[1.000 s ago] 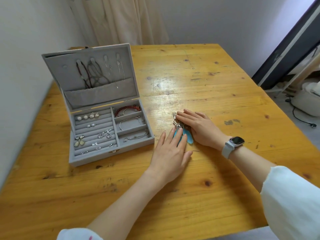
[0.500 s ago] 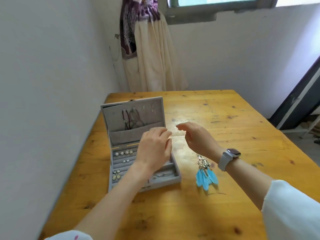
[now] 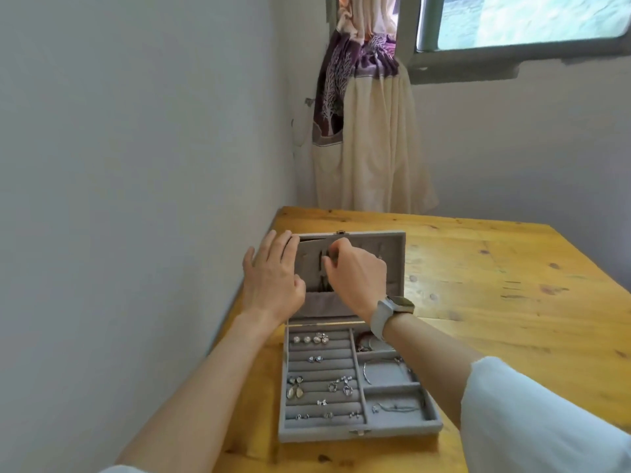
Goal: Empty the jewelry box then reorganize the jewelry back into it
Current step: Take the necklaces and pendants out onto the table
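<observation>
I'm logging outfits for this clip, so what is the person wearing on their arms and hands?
Both forearms are bare, with loose white sleeves pushed up past the elbows. The right wrist carries a smartwatch with a pale grey band and dark rectangular face. The left hand and right hand show no gloves; no rings are visible.

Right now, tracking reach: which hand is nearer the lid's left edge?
Left. The left hand rests against that edge of the lid; the right hand is at its middle.

Both bare forearms reach far. Left hand flat, fingers spread and extended, thumb tucked right. Right hand curled, fingertips pinched together at its far-left side, wrist bent, white sleeve on the near upper arm.
</observation>
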